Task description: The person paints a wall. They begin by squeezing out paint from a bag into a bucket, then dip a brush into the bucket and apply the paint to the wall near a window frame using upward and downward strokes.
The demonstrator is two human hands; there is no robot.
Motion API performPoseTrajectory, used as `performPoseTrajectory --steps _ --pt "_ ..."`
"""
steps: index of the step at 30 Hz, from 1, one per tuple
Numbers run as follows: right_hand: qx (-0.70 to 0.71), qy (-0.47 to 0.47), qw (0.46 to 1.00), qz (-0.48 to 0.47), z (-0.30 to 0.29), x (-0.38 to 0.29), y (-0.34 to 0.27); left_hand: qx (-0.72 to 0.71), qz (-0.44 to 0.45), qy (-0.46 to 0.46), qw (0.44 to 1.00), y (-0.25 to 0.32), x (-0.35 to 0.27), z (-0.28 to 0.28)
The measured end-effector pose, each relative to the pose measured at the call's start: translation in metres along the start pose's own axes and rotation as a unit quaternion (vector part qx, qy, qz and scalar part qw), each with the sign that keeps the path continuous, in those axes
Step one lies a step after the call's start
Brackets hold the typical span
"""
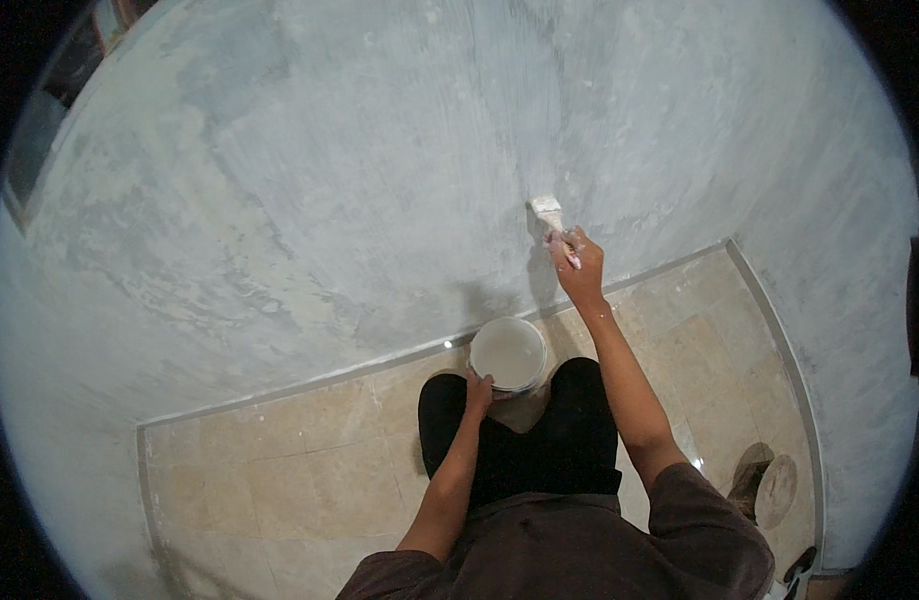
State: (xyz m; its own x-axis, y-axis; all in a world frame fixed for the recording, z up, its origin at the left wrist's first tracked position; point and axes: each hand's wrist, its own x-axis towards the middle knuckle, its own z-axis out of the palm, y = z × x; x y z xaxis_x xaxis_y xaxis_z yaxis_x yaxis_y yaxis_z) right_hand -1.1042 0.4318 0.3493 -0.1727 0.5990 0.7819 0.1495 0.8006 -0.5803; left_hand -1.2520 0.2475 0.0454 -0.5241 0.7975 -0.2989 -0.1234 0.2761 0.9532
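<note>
My right hand (577, 259) grips the handle of a flat paintbrush (546, 208), whose whitish bristles point up at the grey-white wall (399, 172). Whether the bristles touch the wall cannot be told for sure. White smears mark the fingers and the brush handle. Between my knees, my left hand (480, 391) holds a round white bucket (508, 353) by its left lower rim. Pale, whitish liquid appears to be inside it. Streaky vertical brush marks run down the wall above the brush.
Beige floor tiles (339, 457) meet the walls along a grey edge strip (302, 386). A round, pale-topped object (776, 491) stands on the floor at the lower right, near the right wall (827, 337). A framed opening (51, 135) is at the upper left.
</note>
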Motion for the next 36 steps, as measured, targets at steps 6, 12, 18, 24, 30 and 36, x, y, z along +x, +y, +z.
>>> performPoseTrajectory --steps 6,12,18,24,30,36 --pt "-0.040 -0.061 0.994 0.078 0.000 -0.025 0.027 -0.036 0.026 -0.002 0.999 0.004 -0.005 -0.003" --pt "-0.027 -0.011 1.000 -0.012 -0.004 0.009 0.029 -0.074 -0.022 -0.027 0.997 0.025 -0.014 0.014" --pt "-0.014 0.047 0.999 0.009 -0.022 0.012 0.005 -0.038 -0.003 -0.009 0.999 0.044 -0.022 0.020" --pt "0.047 -0.061 0.981 0.177 -0.022 -0.052 0.008 0.000 0.118 -0.011 0.993 0.028 -0.017 0.003" --pt "0.115 -0.270 0.905 0.308 -0.052 -0.088 0.009 0.030 0.151 -0.054 0.987 0.073 -0.025 0.002" --pt "-0.104 -0.382 0.905 0.155 -0.024 -0.123 0.003 0.024 0.192 -0.073 0.978 0.104 -0.044 0.000"
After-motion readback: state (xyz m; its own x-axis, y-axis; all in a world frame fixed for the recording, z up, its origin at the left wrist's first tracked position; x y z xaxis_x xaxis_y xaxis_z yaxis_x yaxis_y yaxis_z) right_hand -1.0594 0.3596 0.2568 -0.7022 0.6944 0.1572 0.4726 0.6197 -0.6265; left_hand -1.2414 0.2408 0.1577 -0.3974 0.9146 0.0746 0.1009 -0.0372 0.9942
